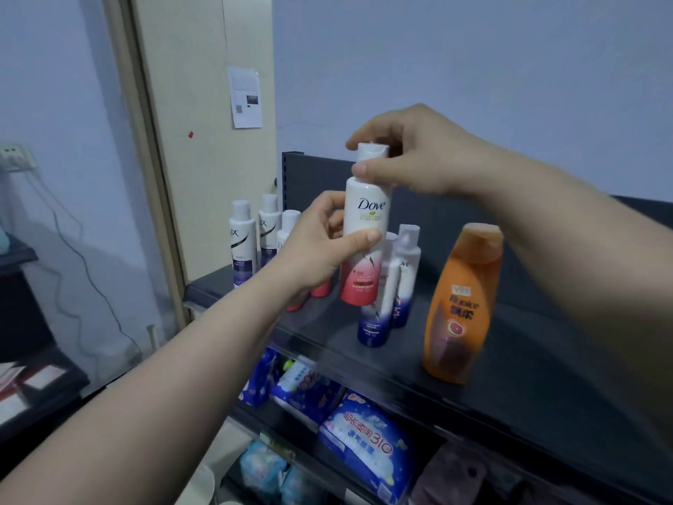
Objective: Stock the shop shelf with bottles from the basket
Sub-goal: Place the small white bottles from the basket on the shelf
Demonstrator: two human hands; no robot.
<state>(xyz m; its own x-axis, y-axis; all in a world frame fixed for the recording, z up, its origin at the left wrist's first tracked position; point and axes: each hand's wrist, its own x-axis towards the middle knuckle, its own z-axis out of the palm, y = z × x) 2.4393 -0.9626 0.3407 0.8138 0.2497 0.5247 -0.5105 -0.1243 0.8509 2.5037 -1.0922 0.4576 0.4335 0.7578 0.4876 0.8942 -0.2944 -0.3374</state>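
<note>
The dark shelf (528,377) lies below both hands, an orange bottle (462,304) standing under the right wrist. The pink-and-white bottle (366,227) hangs upright above the shelf — left hand (320,246) wrapped round its body, right hand (411,154) pinching the cap — likely steadying it for setting down.

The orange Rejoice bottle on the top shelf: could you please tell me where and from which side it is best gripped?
Probably around its upper body, just under the cap, coming from the front right. The orange Rejoice bottle stands upright and narrows towards the top; blue Dove bottles stand close on its left, while bare shelf shows on its right.
</note>
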